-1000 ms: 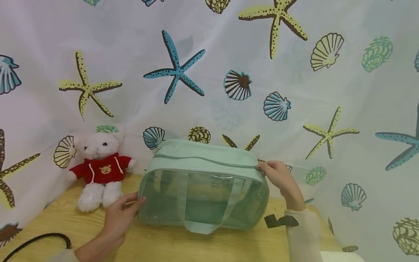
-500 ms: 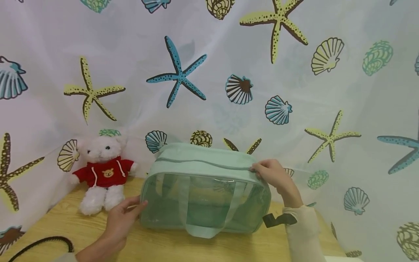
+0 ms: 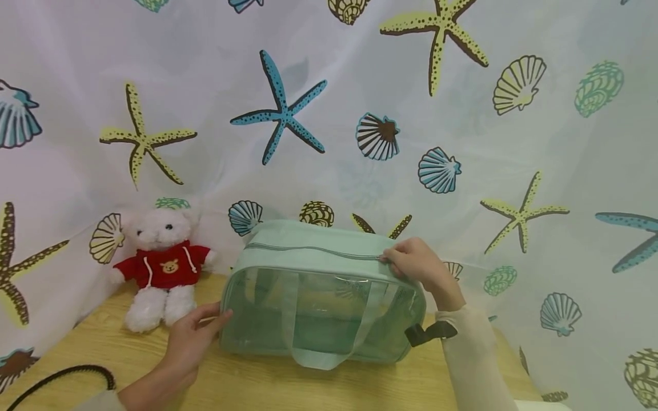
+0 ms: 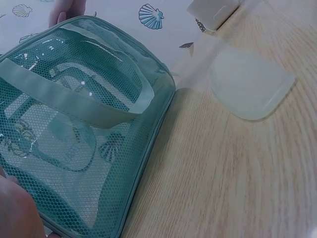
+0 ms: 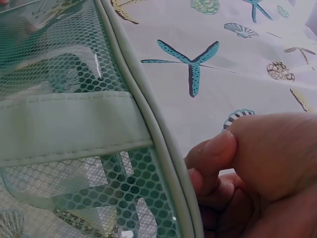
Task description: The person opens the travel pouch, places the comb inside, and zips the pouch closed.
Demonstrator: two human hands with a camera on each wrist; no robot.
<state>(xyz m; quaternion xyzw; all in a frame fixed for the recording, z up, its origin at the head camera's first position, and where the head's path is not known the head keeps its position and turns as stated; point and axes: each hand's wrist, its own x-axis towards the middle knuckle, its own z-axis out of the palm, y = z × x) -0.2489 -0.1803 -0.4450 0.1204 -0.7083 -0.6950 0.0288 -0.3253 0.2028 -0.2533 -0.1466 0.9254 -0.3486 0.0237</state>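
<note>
A pale green see-through zip bag with mesh and a strap handle stands upright on the wooden table. My left hand grips its left end, thumb on the front face and fingers round the edge. On the top, near the right end, my right hand pinches at the zipper; the pull itself is hidden by the fingers. In the right wrist view, the curled fingers and thumb of that hand show beyond the bag's edge piping.
A white teddy bear in a red hoodie sits behind and left of the bag. A black coiled cord lies at the front left. A pale rounded flat piece rests on the table. A shell-print curtain hangs behind.
My right hand has slid left along the bag's zipper, away from the right end. The left hand keeps its hold on the bag's left end, and the bag stays in place.
</note>
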